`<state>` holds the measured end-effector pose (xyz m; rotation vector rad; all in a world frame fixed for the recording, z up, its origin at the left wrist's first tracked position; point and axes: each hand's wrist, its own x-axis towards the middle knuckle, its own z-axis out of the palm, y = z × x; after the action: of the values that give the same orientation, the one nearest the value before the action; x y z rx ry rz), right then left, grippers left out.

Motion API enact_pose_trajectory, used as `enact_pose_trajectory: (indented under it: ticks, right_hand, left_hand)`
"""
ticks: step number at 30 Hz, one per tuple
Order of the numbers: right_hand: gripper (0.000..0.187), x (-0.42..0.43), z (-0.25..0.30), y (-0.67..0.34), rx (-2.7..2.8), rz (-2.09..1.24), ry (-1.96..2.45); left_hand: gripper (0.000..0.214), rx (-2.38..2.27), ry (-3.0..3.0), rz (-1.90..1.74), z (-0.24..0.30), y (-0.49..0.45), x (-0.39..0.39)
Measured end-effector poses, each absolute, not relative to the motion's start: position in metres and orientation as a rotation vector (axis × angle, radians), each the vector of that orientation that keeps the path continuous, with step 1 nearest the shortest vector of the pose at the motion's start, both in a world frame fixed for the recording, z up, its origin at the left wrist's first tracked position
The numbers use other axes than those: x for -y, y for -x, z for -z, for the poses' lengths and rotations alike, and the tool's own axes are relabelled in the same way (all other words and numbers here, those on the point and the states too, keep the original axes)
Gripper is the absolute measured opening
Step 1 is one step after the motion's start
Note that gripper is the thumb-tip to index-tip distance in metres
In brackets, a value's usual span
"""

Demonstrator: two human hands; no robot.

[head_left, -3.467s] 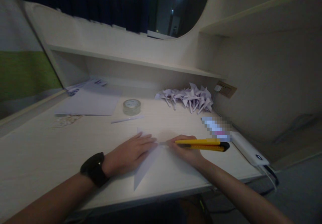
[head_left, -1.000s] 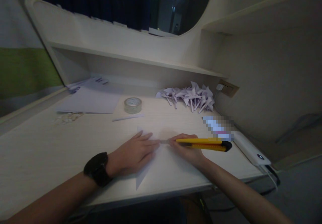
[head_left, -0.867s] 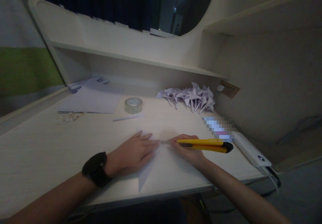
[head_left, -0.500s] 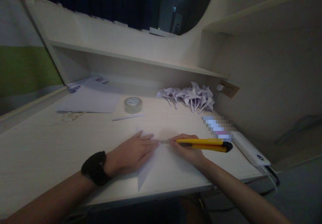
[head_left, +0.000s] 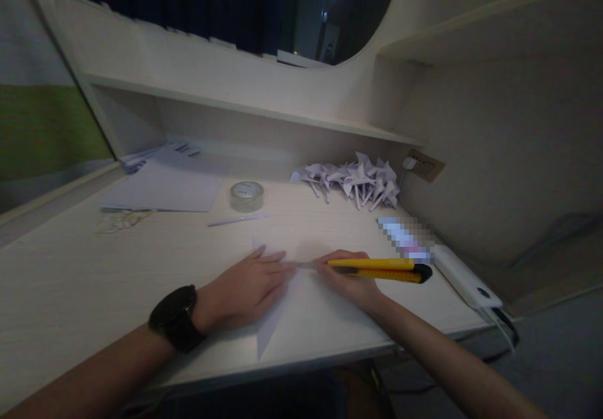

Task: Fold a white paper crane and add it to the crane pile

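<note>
My left hand (head_left: pixel 252 286) lies flat with its fingers stretched out, pressing on a folded triangle of white paper (head_left: pixel 267 336) near the front edge of the desk. The hand hides the middle of the paper. In my right hand (head_left: pixel 348 281) is a yellow utility knife (head_left: pixel 377 267), gripped near its front end. Its blade points left and reaches the paper's right corner, close to my left fingertips. Whether the blade is inside the fold I cannot tell.
Behind my hands lie a thin paper stick (head_left: pixel 238 220) and a roll of clear tape (head_left: pixel 247 196). Paper sheets (head_left: pixel 164 183) are stacked at the back left, a pile of paper pinwheels (head_left: pixel 360 180) at the back right. A phone (head_left: pixel 405 240) and a white power strip (head_left: pixel 466 277) line the right side.
The whole view has shifted very slightly. Both hands, the knife and the paper keep nearly the same positions.
</note>
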<state>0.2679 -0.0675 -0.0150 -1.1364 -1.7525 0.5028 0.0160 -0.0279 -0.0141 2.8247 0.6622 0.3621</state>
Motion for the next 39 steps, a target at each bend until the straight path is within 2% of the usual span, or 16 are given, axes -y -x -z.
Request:
enact_pose_trajectory:
  ticks: [39]
  right_hand:
    - [0.011,0.0682,0.0134,-0.2659,1.742,-0.523,1.159]
  left_hand:
    - [0.043,-0.725,-2.847,-0.38,0.0112,-0.0179,0.0347]
